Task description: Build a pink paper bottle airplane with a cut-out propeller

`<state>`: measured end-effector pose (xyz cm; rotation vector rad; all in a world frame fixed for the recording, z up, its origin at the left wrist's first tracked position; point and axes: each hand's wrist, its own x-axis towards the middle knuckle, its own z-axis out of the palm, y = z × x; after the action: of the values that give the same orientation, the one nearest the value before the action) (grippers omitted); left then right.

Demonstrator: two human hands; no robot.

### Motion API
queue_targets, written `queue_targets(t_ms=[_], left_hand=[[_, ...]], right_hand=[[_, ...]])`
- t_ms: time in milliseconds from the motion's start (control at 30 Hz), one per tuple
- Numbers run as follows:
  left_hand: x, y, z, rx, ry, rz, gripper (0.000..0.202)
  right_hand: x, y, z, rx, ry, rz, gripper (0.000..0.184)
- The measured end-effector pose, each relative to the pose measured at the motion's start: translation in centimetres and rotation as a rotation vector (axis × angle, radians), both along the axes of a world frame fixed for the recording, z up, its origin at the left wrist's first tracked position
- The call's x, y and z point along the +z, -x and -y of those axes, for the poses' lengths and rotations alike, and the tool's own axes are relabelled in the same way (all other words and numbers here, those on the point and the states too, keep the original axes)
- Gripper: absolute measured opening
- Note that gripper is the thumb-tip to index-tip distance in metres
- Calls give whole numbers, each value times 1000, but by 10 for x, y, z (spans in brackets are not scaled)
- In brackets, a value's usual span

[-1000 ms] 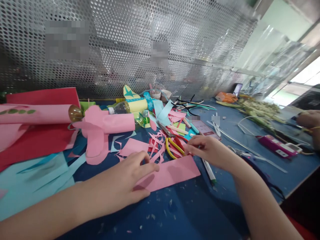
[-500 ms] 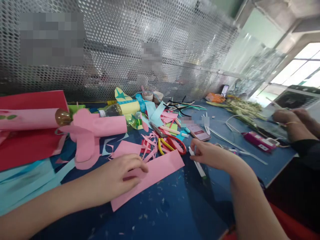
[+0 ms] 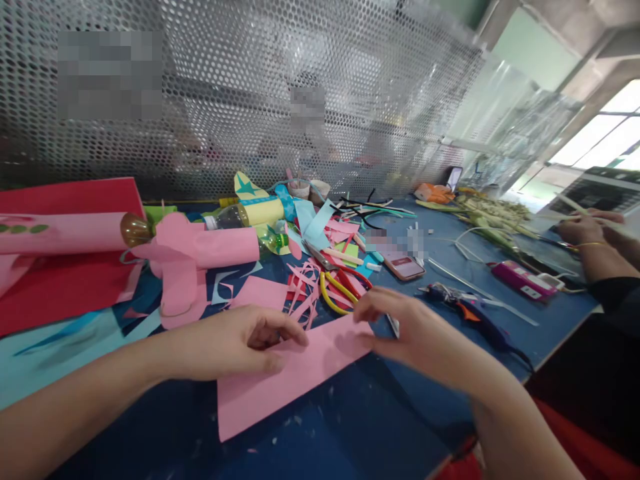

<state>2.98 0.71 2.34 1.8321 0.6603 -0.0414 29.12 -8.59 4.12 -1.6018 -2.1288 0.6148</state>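
Observation:
A pink rectangular sheet [image 3: 295, 383] lies at a slant on the blue table. My left hand [image 3: 250, 343] rests on its left part, fingers loosely bent and thumb apart from them. Over the sheet's right end is my right hand [image 3: 395, 327], slightly blurred, with thumb and fingers apart. A slim white stick-like thing [image 3: 393, 326] shows behind the right hand's fingers, mostly hidden. Just beyond the sheet lie scissors [image 3: 340, 293] with red and yellow handles, beside pink paper strips [image 3: 306, 283].
Paper-wrapped bottles [image 3: 227, 247] lie at the left near red sheets [image 3: 75, 297] and light blue sheets [image 3: 45, 373]. To the right are a phone [image 3: 406, 267], a glue gun [image 3: 470, 313] and a purple power strip [image 3: 523, 280]. A co-worker's hands [image 3: 590, 230] are at the far right.
My right hand has moved left from the white stick-like thing to the pink sheet's right end. The glue gun, mostly covered before, now shows. My left hand stays on the sheet.

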Motion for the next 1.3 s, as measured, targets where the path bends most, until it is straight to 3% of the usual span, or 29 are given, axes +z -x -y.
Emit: queue_targets(t_ms=[67, 133, 333, 500, 567, 800, 900, 1000, 1133, 1300], left_hand=[[2, 0, 0, -35, 60, 29, 35], [3, 0, 1, -54, 33, -4, 36], [17, 4, 16, -14, -442, -150, 36], [29, 0, 38, 20, -528, -279, 25], [28, -2, 43, -8, -590, -318, 30], [27, 1, 43, -154, -757, -353, 21], [24, 0, 41, -160, -809, -280, 14], [16, -7, 44, -139, -830, -177, 27], [4, -18, 50, -188, -897, -153, 5], [3, -18, 47, -209, -897, -187, 25]], right_hand=[[-5, 13, 13, 151, 19, -91, 15], [-13, 20, 23, 177, 40, -111, 23], [-38, 20, 30, 116, 16, -34, 14], [-39, 20, 24, 126, -10, -49, 14], [-39, 21, 23, 137, -30, -44, 11], [-42, 18, 19, 207, -168, 54, 14], [-44, 17, 19, 251, -286, 130, 21], [-45, 19, 20, 265, -380, 202, 27], [-41, 23, 20, 210, -348, 247, 28], [-38, 26, 19, 162, -300, 232, 23]])
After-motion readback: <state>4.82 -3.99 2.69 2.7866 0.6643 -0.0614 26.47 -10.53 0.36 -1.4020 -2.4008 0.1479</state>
